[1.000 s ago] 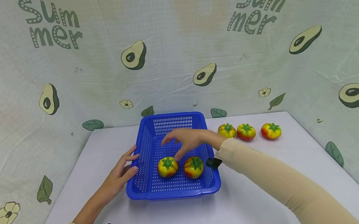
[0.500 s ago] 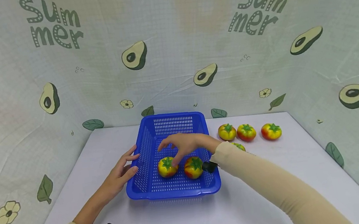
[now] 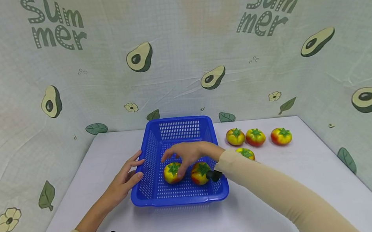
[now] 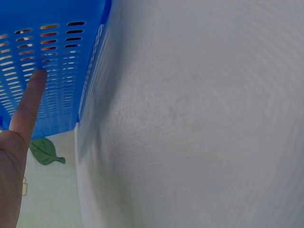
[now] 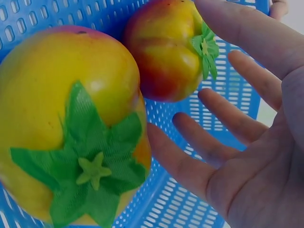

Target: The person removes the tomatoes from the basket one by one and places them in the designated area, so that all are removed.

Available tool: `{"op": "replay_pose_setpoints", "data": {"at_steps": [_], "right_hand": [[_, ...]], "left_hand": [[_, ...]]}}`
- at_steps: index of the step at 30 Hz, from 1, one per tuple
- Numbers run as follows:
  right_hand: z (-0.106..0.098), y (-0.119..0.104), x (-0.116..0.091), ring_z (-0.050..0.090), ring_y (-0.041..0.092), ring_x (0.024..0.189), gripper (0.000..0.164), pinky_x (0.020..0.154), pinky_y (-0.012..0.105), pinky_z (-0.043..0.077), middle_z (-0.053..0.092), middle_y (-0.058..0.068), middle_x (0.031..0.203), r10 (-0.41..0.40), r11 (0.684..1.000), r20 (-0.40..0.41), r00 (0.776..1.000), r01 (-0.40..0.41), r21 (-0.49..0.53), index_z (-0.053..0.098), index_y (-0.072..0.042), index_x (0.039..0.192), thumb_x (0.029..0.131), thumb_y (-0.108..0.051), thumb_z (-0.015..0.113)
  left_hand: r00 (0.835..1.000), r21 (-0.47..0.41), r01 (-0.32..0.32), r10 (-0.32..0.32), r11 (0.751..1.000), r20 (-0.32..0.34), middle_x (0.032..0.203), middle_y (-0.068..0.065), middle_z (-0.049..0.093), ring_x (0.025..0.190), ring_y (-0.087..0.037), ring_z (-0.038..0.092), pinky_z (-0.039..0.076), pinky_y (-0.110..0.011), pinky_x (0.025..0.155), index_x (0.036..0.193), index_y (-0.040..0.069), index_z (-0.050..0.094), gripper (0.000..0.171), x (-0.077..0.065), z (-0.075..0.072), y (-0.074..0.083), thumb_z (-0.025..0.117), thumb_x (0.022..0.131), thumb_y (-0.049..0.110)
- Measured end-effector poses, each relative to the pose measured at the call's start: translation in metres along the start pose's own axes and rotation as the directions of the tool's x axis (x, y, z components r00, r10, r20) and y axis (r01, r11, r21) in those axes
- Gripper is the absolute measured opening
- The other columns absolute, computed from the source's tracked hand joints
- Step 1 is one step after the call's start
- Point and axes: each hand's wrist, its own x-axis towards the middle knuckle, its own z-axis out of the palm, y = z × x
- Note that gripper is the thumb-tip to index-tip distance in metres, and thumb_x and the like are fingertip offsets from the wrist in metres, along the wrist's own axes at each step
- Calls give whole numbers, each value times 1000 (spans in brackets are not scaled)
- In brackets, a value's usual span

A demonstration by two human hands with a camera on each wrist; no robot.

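Note:
A blue perforated plastic basket [image 3: 180,201] holds two yellow-red artificial tomatoes with green leafy tops. My left hand [image 3: 124,182] rests its fairly straight fingers against the basket's left side; in the left wrist view one finger [image 4: 29,104] lies on the perforated outer wall. Over the basket, my right hand [image 3: 188,155] spreads its fingers above the left tomato [image 3: 170,172], its thumb overlapping that fruit. The right tomato [image 3: 198,174] sits below the right wrist. Close up in the right wrist view, the spread right hand [image 5: 237,161] has nothing in its grasp beside a large tomato [image 5: 57,95].
Several more artificial tomatoes lie on the white table right of the basket: one at the back [image 3: 234,137], one beside it [image 3: 255,138], another farther right [image 3: 280,136]. A nearer tomato [image 3: 247,153] is partly hidden by the right sleeve. A printed cloth [image 3: 172,70] hangs behind.
My right hand has moved slightly left and down toward the left tomato. The nearer table tomato has come into view from behind the right sleeve. My left hand and the basket stay in place.

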Motion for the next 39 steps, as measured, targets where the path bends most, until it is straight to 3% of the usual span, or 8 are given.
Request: {"op": "replay_pose_setpoints", "data": {"at_steps": [20, 22, 25, 28, 32, 35, 39], "right_hand": [[11, 0, 7, 53, 21, 137, 68, 118, 47, 47, 55, 2, 157, 30, 999, 26, 999, -30, -11, 58, -23, 151, 90, -23, 87], [12, 0, 8, 53, 20, 137, 66, 118, 46, 46, 55, 0, 156, 32, 999, 27, 999, -32, -15, 59, -23, 151, 90, -23, 87], [13, -1, 8, 54, 21, 135, 65, 118, 47, 47, 56, 1, 155, 35, 999, 26, 999, -34, -24, 60, -24, 150, 91, -22, 86], [14, -1, 8, 54, 22, 133, 64, 118, 48, 47, 56, 2, 154, 35, 999, 21, 999, -34, -38, 61, -25, 149, 91, -21, 86], [16, -2, 8, 53, 23, 135, 62, 118, 50, 46, 56, 2, 154, 38, 998, 10, 999, -38, -52, 62, -25, 148, 90, -19, 86], [16, -3, 8, 53, 24, 138, 61, 120, 50, 45, 56, 3, 155, 39, 997, 4, 999, -39, -60, 63, -24, 147, 91, -17, 85], [16, -4, 8, 52, 24, 140, 59, 121, 49, 44, 56, 2, 155, 35, 997, 0, 999, -35, -75, 63, -23, 147, 92, -15, 84]], "left_hand": [[1000, -5, 0, 0, 1000, 1, 178, -9, 15, 157, -51, 27, 37, -10, 109, 152, 11, 49, 42, 0, 0, 0, 53, 112, 18], [1000, 2, 3, -3, 1000, 1, 178, -9, 16, 156, -51, 29, 41, -16, 112, 153, 12, 49, 42, 0, 0, 0, 53, 112, 19], [1000, 9, 7, -7, 1000, 3, 178, -9, 15, 154, -52, 34, 47, -39, 116, 153, 12, 49, 42, -1, 0, 0, 53, 112, 19], [1000, 9, 8, -8, 1000, 3, 178, -9, 15, 153, -53, 35, 42, -58, 115, 152, 11, 48, 42, -1, 0, 0, 53, 112, 19], [1000, 6, 4, -4, 1000, 0, 178, -9, 16, 155, -52, 30, 45, -31, 116, 152, 11, 49, 42, -1, 0, 0, 53, 112, 19], [1000, 4, 1, -1, 1000, -3, 178, -9, 16, 157, -51, 27, 38, -10, 109, 152, 12, 49, 41, -1, 0, 0, 53, 112, 19], [1000, -1, 1, -1, 1000, -2, 178, -9, 16, 156, -51, 28, 39, -11, 109, 152, 11, 49, 41, -1, 0, 0, 53, 112, 19]]}}
